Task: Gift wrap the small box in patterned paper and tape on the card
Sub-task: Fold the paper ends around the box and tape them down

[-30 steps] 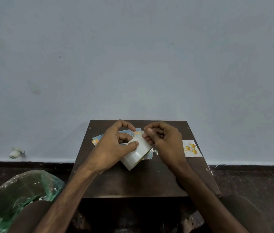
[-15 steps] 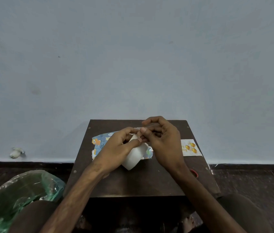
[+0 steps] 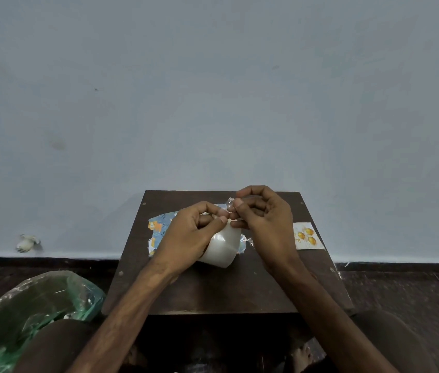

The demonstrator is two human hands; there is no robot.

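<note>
My left hand (image 3: 188, 235) grips a wide roll of clear tape (image 3: 222, 249) held just above the small dark table (image 3: 213, 289). My right hand (image 3: 264, 224) pinches the loose end of the tape (image 3: 230, 203) between thumb and forefinger, just above the roll. Beneath both hands lies the blue patterned paper (image 3: 159, 230) with an orange animal print; the box is hidden under my hands. A white card with gold balloons (image 3: 305, 236) rests at the table's right edge.
A bin lined with a green plastic bag (image 3: 29, 313) stands on the floor at lower left. A small white object (image 3: 27, 243) lies by the wall base. A plain grey wall rises right behind the table.
My right hand has lifted the pinched tape end up and away from the roll. My left hand shifted slightly right along the roll, uncovering more of the patterned paper on the left.
</note>
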